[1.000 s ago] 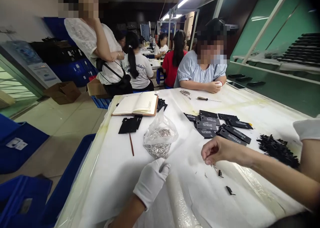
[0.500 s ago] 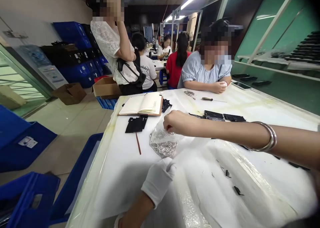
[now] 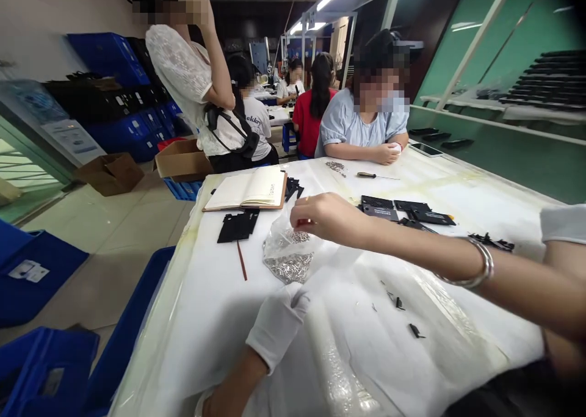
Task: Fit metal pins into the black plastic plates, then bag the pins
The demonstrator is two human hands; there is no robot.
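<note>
My left hand (image 3: 277, 325), in a white glove, is closed at the near side of a clear plastic bag (image 3: 289, 261) full of small silvery metal pieces. Whether its curled fingers grip the bag or something small cannot be made out. A co-worker's bare hand (image 3: 315, 215), with a bracelet (image 3: 483, 264) on that arm, reaches in from the right over the bag's mouth. That hand's fingers are bent downward, and what they hold is hidden. My right hand is out of view. Black flat parts (image 3: 238, 226) and a brown strip (image 3: 242, 260) lie left of the bag.
An open notebook (image 3: 247, 189) lies behind the bag. Farther back are a screwdriver (image 3: 375, 176) and a pile of small metal pieces (image 3: 336, 167). Black parts (image 3: 425, 212) lie right of centre. Blue bins (image 3: 41, 368) stand at left; a co-worker (image 3: 364, 124) leans on the far edge.
The view has turned slightly right, so things sit farther left. More of the co-worker's arm and a white sleeve show. The co-worker's hand has lifted slightly from the bag; my glove remains beside it.
</note>
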